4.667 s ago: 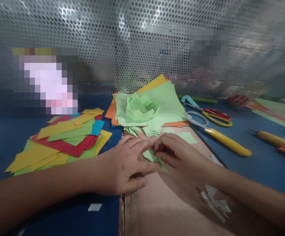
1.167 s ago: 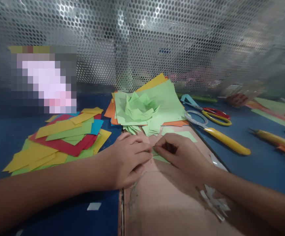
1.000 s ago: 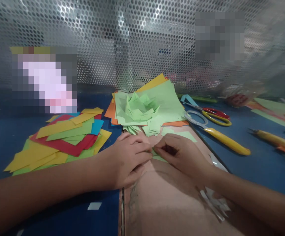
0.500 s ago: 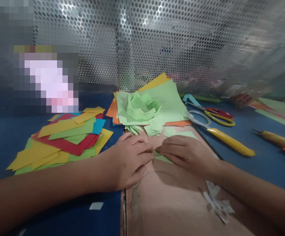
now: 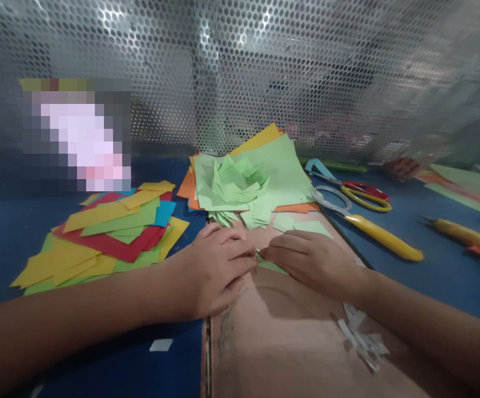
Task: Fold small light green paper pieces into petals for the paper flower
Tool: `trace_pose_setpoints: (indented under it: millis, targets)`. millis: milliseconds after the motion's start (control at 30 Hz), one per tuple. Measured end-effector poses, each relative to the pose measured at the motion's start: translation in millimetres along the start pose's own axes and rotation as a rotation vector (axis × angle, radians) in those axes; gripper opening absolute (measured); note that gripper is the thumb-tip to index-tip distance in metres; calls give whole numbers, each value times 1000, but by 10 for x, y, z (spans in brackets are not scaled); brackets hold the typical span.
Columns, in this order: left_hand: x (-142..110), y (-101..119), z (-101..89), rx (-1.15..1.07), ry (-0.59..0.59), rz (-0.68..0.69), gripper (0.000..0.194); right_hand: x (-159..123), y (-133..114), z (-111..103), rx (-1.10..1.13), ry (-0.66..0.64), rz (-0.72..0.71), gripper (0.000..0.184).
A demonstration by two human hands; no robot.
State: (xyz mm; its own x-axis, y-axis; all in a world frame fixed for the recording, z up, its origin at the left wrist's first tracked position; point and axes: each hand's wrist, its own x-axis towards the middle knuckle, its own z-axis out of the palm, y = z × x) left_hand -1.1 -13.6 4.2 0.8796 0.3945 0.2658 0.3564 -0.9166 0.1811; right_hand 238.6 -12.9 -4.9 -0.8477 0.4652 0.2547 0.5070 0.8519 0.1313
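Note:
My left hand point(image 5: 217, 268) and my right hand point(image 5: 310, 260) meet fingertip to fingertip over a small light green paper piece point(image 5: 271, 266) on a brown board point(image 5: 290, 342). Both hands press and pinch it flat, and most of the piece is hidden under the fingers. Just beyond lie several small folded green pieces point(image 5: 256, 216). Farther back, a folded green paper flower point(image 5: 236, 181) rests on a stack of green, orange and yellow sheets point(image 5: 283, 166).
A heap of coloured paper strips point(image 5: 107, 232) lies left on the blue table point(image 5: 451, 265). Scissors point(image 5: 364, 194), a yellow-handled cutter point(image 5: 372, 232) and another yellow tool point(image 5: 470, 239) lie right. White scraps point(image 5: 362, 340) sit beside my right forearm. A perforated metal screen point(image 5: 240, 72) stands behind.
Earlier the green piece stood lifted between my hands. It has since been brought down onto the board, and my right hand's fingers have flattened over it. My left hand has barely moved.

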Motion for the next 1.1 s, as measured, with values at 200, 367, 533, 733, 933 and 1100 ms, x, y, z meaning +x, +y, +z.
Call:
trace_pose_setpoints:
  millis: [200,367,533,733,933,1100]
  targets:
    - [-4,-7,1,3,4,-14,30,24,-6,-30,7,16,-10,35]
    - [-8,-11,5,15,8,-10,30,39,-9,-40,-5,5,-5,37]
    - [-5,-5,6,-2,12,-11,30,44,-3,-46,40,16,6,33]
    - [6,-13,6,-8,-9,-24,30,59,-11,-78,83,15,19,34]
    - [19,-4,-19,-19,-8,-34,28,63,-12,-95,98,-14,30,37]
    - [12,-2,-28,-52,-7,-56,25,62,23,-119,115,-29,-2,38]
